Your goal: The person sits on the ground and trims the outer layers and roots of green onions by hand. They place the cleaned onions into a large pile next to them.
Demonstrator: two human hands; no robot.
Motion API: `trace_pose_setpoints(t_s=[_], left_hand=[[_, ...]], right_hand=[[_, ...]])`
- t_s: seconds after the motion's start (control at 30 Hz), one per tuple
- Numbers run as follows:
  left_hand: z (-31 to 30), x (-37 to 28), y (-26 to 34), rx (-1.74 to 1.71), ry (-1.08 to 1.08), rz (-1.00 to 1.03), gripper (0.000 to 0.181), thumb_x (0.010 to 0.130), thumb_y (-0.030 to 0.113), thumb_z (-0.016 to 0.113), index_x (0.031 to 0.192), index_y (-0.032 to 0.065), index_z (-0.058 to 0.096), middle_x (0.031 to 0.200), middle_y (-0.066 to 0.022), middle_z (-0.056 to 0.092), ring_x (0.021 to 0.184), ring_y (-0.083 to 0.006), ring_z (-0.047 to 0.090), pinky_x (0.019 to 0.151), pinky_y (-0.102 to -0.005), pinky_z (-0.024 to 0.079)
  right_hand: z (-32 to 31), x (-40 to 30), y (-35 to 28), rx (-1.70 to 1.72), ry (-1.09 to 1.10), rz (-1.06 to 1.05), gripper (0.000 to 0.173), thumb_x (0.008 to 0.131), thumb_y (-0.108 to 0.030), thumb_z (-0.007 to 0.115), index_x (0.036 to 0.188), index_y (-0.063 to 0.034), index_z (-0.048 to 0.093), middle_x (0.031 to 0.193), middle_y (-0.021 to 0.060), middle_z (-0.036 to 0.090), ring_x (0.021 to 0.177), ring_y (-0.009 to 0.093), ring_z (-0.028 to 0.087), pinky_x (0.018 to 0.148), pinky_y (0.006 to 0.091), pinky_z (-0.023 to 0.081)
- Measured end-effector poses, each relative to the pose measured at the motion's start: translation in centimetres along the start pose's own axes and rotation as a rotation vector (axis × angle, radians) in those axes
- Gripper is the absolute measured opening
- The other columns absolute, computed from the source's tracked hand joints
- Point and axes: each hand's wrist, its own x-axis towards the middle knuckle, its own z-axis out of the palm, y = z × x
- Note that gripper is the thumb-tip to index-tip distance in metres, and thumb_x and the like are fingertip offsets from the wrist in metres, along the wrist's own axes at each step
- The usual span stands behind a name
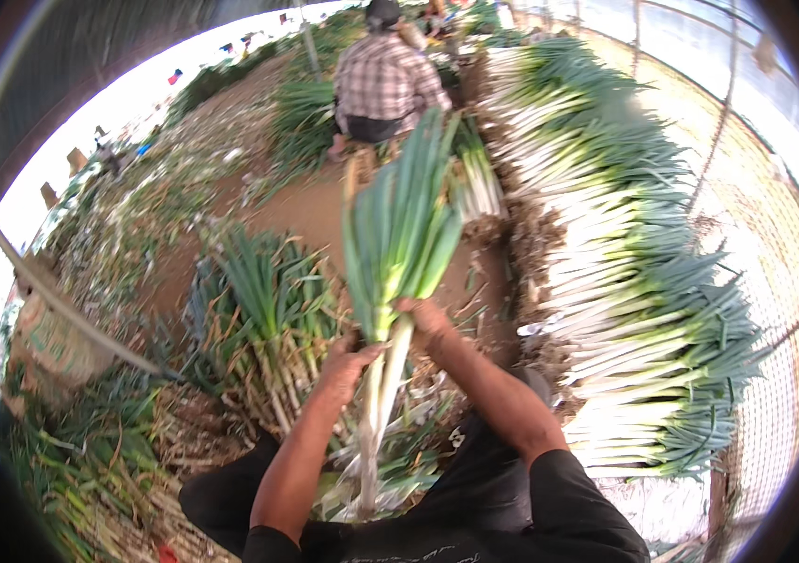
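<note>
Two leeks (393,366) stand nearly upright before me, green leaves fanned out at the top and pale stems running down towards my lap. My left hand (351,367) grips the left stem, whose lower part looks duller and brownish. Slightly higher, my right hand (426,322) is closed around the whiter right stem just below its leaves. The two stems lean together, and their lower ends overlap. Beneath them, stripped leaves and peelings (417,436) lie between my legs. A bunch of uncleaned leeks (269,310) with dry outer leaves rests just left of my left hand.
A long row of cleaned leeks (617,253) lines the right side, roots inward. A co-worker in a plaid shirt (389,84) sits ahead, beside a small leek pile (478,179). More leeks (114,485) lie lower left, near a sack (58,341) and a curved pole (54,299).
</note>
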Motion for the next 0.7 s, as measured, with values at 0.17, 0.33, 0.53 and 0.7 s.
trace_pose_setpoints(t_s=[0.17,0.33,0.53,0.7], left_hand=[[1.3,0.5,1.5,-0.112,-0.025,-0.069,0.036,0.074,-0.002,0.07,0.108,-0.0024,0.057,0.096,-0.0091,0.065,0.086,-0.0189,0.061,0.08,-0.0312,0.048],[0.5,0.5,0.3,-0.128,-0.017,-0.057,0.035,0.072,-0.004,0.072,0.105,-0.0009,0.058,0.093,-0.0077,0.066,0.082,-0.0176,0.062,0.077,-0.0308,0.049],[0.8,0.0,0.5,0.256,0.107,0.042,0.031,0.069,0.004,0.076,0.097,-0.0008,0.063,0.089,-0.0096,0.067,0.078,-0.0193,0.063,0.074,-0.0331,0.049],[2.8,-3.0,0.9,0.774,0.125,0.269,0.036,0.069,0.013,0.077,0.099,-0.0003,0.063,0.086,-0.0129,0.067,0.074,-0.0205,0.063,0.069,-0.0338,0.049]], right_hand=[[-1.3,1.5,1.7,0.072,-0.137,0.077,0.029,0.068,-0.01,0.065,0.096,-0.0039,0.058,0.077,0.0077,0.06,0.065,0.024,0.059,0.066,0.0376,0.052],[-0.1,0.8,2.4,0.189,-0.178,0.078,0.025,0.07,-0.01,0.065,0.094,-0.0034,0.06,0.077,0.0066,0.063,0.061,0.018,0.059,0.058,0.0308,0.05],[0.6,0.5,2.8,0.067,0.035,-0.069,0.016,0.066,-0.003,0.069,0.082,-0.001,0.064,0.074,0.0042,0.062,0.06,0.017,0.058,0.054,0.0291,0.047],[0.7,0.7,3.1,-0.133,0.185,-0.319,0.017,0.067,0.001,0.07,0.082,0.005,0.064,0.071,0.0082,0.062,0.059,0.02,0.059,0.054,0.0351,0.05]])
